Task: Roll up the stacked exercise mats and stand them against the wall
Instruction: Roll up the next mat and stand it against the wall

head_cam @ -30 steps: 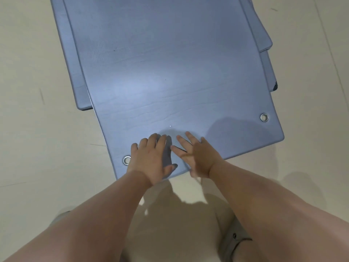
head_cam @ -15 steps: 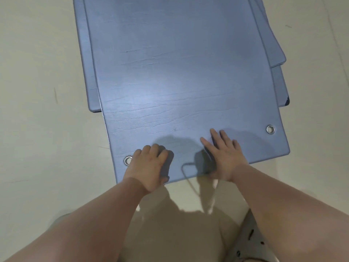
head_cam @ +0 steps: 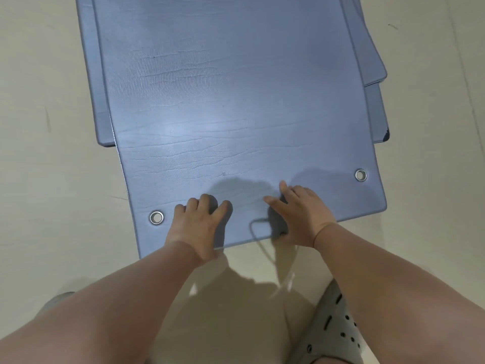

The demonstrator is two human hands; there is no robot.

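Several blue exercise mats lie stacked flat on the floor. The top mat (head_cam: 236, 106) reaches nearest to me and has a metal eyelet at each near corner, the left eyelet (head_cam: 156, 217) and the right eyelet (head_cam: 360, 175). Edges of the lower mats (head_cam: 374, 106) stick out at the left and right. My left hand (head_cam: 199, 224) sits on the top mat's near edge, just right of the left eyelet, fingers curled over it. My right hand (head_cam: 301, 214) holds the same edge further right, fingers bent on top and thumb tucked at the edge.
Pale beige floor (head_cam: 52, 166) surrounds the stack on all sides. A grey perforated shoe (head_cam: 330, 329) is at the bottom right, close to the mat's near edge. Part of another shoe (head_cam: 56, 298) shows at the bottom left.
My right hand has slid right along the near edge, away from my left hand. The fingers of both hands have bent from flat to curled on the edge.
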